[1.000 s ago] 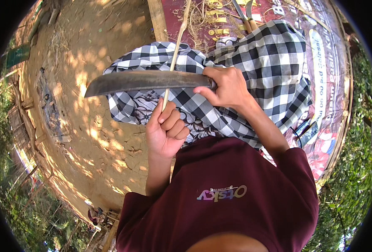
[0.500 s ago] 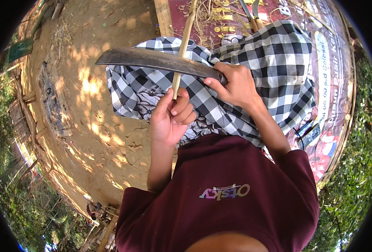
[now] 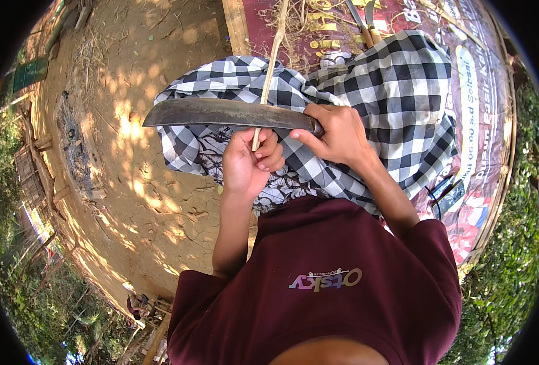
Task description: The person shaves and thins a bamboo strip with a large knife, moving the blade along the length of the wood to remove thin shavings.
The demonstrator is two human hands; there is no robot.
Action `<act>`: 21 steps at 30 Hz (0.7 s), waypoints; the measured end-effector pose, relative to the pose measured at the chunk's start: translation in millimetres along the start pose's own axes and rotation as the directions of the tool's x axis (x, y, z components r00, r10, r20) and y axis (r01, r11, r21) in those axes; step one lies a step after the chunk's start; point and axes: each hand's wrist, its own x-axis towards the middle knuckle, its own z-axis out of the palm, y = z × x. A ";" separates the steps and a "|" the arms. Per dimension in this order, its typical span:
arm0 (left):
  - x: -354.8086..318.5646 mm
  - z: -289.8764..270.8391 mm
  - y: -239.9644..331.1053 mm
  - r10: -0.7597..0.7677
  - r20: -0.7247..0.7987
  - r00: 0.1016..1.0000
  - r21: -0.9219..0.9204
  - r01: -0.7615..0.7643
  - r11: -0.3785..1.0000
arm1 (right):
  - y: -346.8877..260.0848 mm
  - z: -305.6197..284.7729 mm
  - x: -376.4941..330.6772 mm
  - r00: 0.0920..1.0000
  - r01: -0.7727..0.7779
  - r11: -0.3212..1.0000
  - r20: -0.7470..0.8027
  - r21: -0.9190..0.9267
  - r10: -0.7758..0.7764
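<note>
Bamboo strip [image 3: 271,58], thin and pale, runs up and away from the left hand [image 3: 249,163], which is clenched round its near end. It looks light and springy, likely to flex, so a hold close under the blade suits it. The right hand [image 3: 337,134] grasps the handle of a broad dark knife [image 3: 224,114], whose blade lies flat across the strip just above the left fist, over checked cloth [image 3: 397,91] on the lap.
</note>
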 end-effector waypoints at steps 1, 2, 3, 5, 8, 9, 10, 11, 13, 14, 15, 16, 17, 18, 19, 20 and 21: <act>1.7 -2.3 -0.6 -0.025 0.039 0.999 -0.079 0.028 0.996 | -0.6 1.5 -1.1 1.000 0.015 1.000 0.000 -0.005 -0.015; 2.2 -3.3 -2.0 -0.007 0.033 0.999 -0.043 0.008 0.999 | -1.0 3.7 -2.4 1.000 0.029 1.000 0.001 -0.009 -0.029; 2.9 -3.1 -4.0 0.012 0.028 1.000 -0.007 -0.012 1.000 | -1.7 5.3 -3.6 0.999 0.043 0.999 0.001 -0.014 -0.043; 4.0 -3.7 -7.5 0.069 0.039 0.997 0.091 -0.072 0.993 | -4.9 5.7 -5.4 0.998 0.056 0.998 0.030 -0.013 -0.055; 0.0 -1.3 -10.8 0.128 0.028 0.991 0.226 -0.131 0.965 | -3.8 6.2 -4.9 0.999 0.041 0.999 0.003 -0.033 -0.041; -2.2 1.5 -10.7 0.121 -0.016 0.993 0.238 -0.113 0.965 | -2.3 2.9 -1.7 1.000 0.022 0.999 -0.020 -0.047 -0.023; -4.0 5.1 -10.4 0.114 -0.062 0.992 0.250 -0.095 0.964 | 0.7 1.0 1.1 0.999 0.003 0.998 -0.044 -0.059 -0.006; -4.1 7.9 -11.2 0.127 -0.075 0.989 0.245 -0.105 0.964 | 10.5 -0.4 4.2 0.999 -0.002 0.995 -0.054 -0.101 -0.003; -1.3 11.6 -12.2 0.156 -0.098 0.983 0.236 -0.129 0.963 | 6.7 -1.3 5.3 0.999 0.004 0.996 -0.036 -0.088 -0.007; -0.8 11.4 -11.5 0.175 -0.091 0.980 0.273 -0.144 0.951 | 1.5 -2.5 4.9 1.000 0.008 0.998 -0.023 -0.069 -0.009; -1.0 10.9 -11.1 0.193 -0.083 0.978 0.310 -0.159 0.937 | -3.8 -3.7 4.8 0.998 0.055 0.994 -0.012 -0.094 -0.057; -1.2 10.2 -12.4 0.207 -0.072 0.976 0.343 -0.171 0.924 | -8.8 -5.7 3.7 0.995 0.098 0.988 0.001 -0.122 -0.099; -2.5 8.1 -16.9 0.235 0.012 0.972 0.361 -0.224 0.905 | -10.7 -7.1 3.1 0.990 0.141 0.979 0.015 -0.149 -0.141; -6.5 8.7 -19.4 0.229 -0.028 0.973 0.367 -0.203 0.908 | -8.6 -7.7 4.0 0.990 0.137 0.980 -0.015 -0.147 -0.141; -11.6 14.0 -20.0 0.224 -0.067 0.972 0.373 -0.184 0.909 | -4.5 -7.7 6.3 0.989 0.134 0.980 -0.045 -0.145 -0.142; -13.5 17.2 -20.5 0.219 -0.107 0.970 0.378 -0.164 0.911 | 0.5 -7.2 8.9 0.987 0.131 0.981 -0.074 -0.142 -0.143; -9.8 15.3 -21.8 0.231 -0.128 0.964 0.402 -0.163 0.901 | 8.0 -6.2 11.1 0.994 0.092 0.988 -0.044 -0.122 -0.098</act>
